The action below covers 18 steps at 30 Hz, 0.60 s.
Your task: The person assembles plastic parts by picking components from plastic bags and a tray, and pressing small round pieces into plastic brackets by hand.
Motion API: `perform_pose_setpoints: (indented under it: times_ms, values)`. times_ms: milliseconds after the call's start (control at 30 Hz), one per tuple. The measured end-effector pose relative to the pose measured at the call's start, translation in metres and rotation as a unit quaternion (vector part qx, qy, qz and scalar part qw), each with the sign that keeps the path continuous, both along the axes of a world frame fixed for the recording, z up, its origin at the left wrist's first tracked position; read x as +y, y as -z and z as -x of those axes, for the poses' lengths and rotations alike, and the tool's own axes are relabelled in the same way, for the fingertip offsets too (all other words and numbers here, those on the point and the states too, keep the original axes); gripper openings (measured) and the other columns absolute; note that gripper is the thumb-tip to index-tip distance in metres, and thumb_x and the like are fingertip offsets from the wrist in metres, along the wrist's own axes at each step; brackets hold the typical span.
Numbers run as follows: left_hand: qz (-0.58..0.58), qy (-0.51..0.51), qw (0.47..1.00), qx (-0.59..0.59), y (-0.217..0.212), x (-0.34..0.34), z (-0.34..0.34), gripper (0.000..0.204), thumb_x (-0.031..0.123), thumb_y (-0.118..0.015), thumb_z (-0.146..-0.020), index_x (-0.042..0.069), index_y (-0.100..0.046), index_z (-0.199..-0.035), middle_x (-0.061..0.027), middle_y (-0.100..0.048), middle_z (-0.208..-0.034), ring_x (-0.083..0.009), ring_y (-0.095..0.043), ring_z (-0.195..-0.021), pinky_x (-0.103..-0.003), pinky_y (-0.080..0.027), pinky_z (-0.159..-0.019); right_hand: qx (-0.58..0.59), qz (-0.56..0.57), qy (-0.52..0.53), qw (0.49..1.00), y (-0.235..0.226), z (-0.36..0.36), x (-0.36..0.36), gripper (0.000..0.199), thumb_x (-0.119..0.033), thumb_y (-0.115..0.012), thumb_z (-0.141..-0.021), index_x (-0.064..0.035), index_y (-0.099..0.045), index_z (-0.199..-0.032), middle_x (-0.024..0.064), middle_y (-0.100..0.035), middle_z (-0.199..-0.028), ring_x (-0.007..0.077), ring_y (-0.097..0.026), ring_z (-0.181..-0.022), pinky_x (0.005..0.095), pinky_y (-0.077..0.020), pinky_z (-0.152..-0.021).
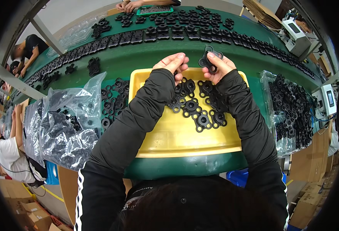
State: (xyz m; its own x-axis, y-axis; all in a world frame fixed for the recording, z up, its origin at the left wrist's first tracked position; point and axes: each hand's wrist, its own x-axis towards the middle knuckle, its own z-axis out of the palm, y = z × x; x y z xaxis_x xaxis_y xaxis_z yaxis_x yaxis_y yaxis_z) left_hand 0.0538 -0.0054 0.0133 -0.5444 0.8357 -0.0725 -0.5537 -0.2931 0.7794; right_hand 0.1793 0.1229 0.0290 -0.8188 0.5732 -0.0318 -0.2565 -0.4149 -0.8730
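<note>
Two hands work at the upper centre of the frame, above the far rim of a shallow yellow plastic tray (169, 138) on the green surface (138, 57). The right hand (218, 66) pinches a black lobed plastic part (207, 61) between thumb and fingers, while the left hand (172, 62) sits just beside it, fingers loosely curled and holding nothing visible. More such black parts (200, 109) lie in the tray, and a clear plastic bag of parts (67, 123) rests at left.

Both forearms in black sleeves reach forward and converge. The left hand (172, 62) is loosely curled, fingers bent inward, gripping nothing visible. The right hand (217, 66) is raised, thumb and fingers pinched closed.
</note>
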Motion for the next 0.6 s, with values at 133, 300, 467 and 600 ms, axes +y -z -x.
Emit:
perform_pose_setpoints:
  times_ms: [133,300,467,600]
  values:
    - [0.011,0.001,0.999,-0.049,-0.002,-0.004,0.002,0.027,0.014,-0.056,-0.080,0.005,-0.049,-0.104,-0.0058,-0.058,-0.080,-0.0032,-0.042,-0.045,-0.012,-0.031,-0.037,-0.016,-0.025,0.001,1.000,0.003,0.003,0.000,0.027,-0.014,-0.059,-0.076,-0.0007,-0.049,-0.098,0.0095,-0.054,-0.075,0.0117,-0.051,-0.052,0.0185,-0.0434,-0.044]
    - [-0.007,0.008,0.999,-0.043,0.002,-0.003,0.001,0.028,0.014,-0.057,-0.079,0.005,-0.049,-0.105,-0.0065,-0.058,-0.081,-0.0037,-0.042,-0.045,-0.012,-0.031,-0.036,-0.007,-0.083,-0.054,0.995,0.002,0.004,-0.002,0.026,-0.015,-0.056,-0.079,-0.0009,-0.048,-0.100,0.0081,-0.054,-0.073,0.0116,-0.050,-0.049,0.0177,-0.0418,-0.043]
    - [-0.001,0.038,0.999,-0.002,0.009,-0.007,0.003,0.029,0.015,-0.058,-0.078,0.005,-0.051,-0.104,-0.0064,-0.058,-0.078,-0.0043,-0.042,-0.045,-0.013,-0.031,-0.035,-0.033,-0.144,-0.089,0.985,0.008,0.005,-0.006,0.026,-0.016,-0.053,-0.081,0.0000,-0.048,-0.101,0.0078,-0.053,-0.073,0.0110,-0.049,-0.048,0.0173,-0.0411,-0.043]
    - [0.053,-0.003,0.993,0.109,0.000,-0.004,-0.004,0.027,0.016,-0.060,-0.076,0.005,-0.054,-0.101,-0.0055,-0.056,-0.072,-0.0044,-0.042,-0.045,-0.013,-0.031,-0.035,-0.026,-0.105,-0.116,0.987,0.008,0.003,-0.006,0.027,-0.015,-0.055,-0.080,0.0011,-0.048,-0.100,0.0076,-0.053,-0.072,0.0100,-0.049,-0.048,0.0169,-0.0415,-0.043]
